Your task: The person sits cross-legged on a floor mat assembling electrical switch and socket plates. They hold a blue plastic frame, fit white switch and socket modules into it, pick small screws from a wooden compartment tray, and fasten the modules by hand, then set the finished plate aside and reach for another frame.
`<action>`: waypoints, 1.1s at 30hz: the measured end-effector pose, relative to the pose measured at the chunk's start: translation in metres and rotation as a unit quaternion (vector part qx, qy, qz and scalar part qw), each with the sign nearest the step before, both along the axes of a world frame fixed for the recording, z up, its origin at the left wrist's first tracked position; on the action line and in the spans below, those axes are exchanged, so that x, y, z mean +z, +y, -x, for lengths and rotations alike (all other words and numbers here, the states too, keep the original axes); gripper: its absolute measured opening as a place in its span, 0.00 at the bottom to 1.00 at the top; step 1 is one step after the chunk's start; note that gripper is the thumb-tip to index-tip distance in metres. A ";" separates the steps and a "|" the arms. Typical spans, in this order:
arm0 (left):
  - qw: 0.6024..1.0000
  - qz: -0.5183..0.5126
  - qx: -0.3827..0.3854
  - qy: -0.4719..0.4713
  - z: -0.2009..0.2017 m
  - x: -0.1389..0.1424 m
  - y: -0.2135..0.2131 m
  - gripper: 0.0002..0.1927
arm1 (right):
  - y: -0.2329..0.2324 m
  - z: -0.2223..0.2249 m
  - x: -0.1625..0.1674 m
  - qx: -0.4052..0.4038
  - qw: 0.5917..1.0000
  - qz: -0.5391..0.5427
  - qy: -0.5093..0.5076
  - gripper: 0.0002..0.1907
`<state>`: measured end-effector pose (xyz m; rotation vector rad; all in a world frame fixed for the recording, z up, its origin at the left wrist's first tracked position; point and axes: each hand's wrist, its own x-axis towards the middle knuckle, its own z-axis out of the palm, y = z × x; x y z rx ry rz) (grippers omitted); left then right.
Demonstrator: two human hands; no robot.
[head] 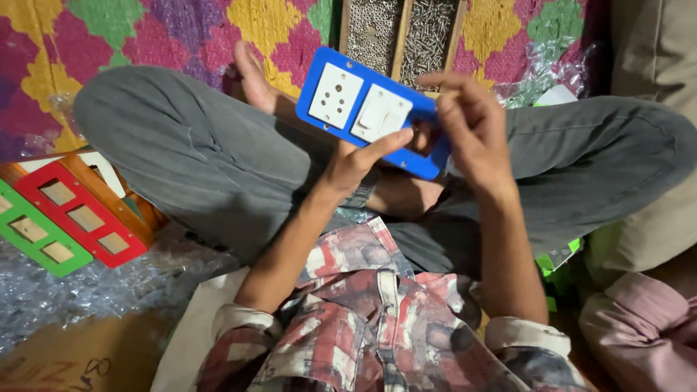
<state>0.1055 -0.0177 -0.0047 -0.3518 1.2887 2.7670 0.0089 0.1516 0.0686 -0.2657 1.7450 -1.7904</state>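
left hand (356, 163) – thumb pressing white switch (381, 115) on blue plate (367, 109) | right hand (465, 123) – fingers pinching plate edge | risk: plate is tilting, 1 slip and switch may be popping out

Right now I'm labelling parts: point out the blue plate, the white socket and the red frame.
blue plate (314, 109), head view, left edge.
white socket (335, 95), head view, face centre.
red frame (43, 178), head view, upper-left border.

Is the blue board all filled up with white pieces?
No. The blue board has two white pieces; the spot at its right end shows open behind the right hand.
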 end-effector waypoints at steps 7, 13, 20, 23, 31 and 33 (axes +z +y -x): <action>0.997 0.050 0.058 -0.021 0.007 -0.003 0.001 0.08 | 0.009 0.020 -0.001 -0.037 0.996 -0.058 0.050 0.15; 0.992 0.110 0.052 -0.021 0.016 0.000 0.002 0.08 | 0.007 0.012 -0.015 -0.076 0.993 -0.080 0.035 0.12; 0.986 0.136 0.087 -0.038 0.017 -0.006 0.005 0.09 | -0.003 0.004 -0.022 -0.068 0.993 -0.082 0.053 0.16; 0.983 0.133 0.111 -0.062 0.017 -0.009 0.006 0.09 | -0.005 0.006 -0.025 -0.055 0.992 -0.095 0.056 0.16; 0.971 -0.025 0.174 -0.164 0.015 -0.008 0.006 0.09 | -0.011 0.006 -0.034 -0.033 0.993 -0.107 0.029 0.17; 0.967 -0.032 0.183 -0.177 0.013 -0.009 0.004 0.10 | -0.014 0.007 -0.030 -0.022 0.993 -0.111 0.025 0.17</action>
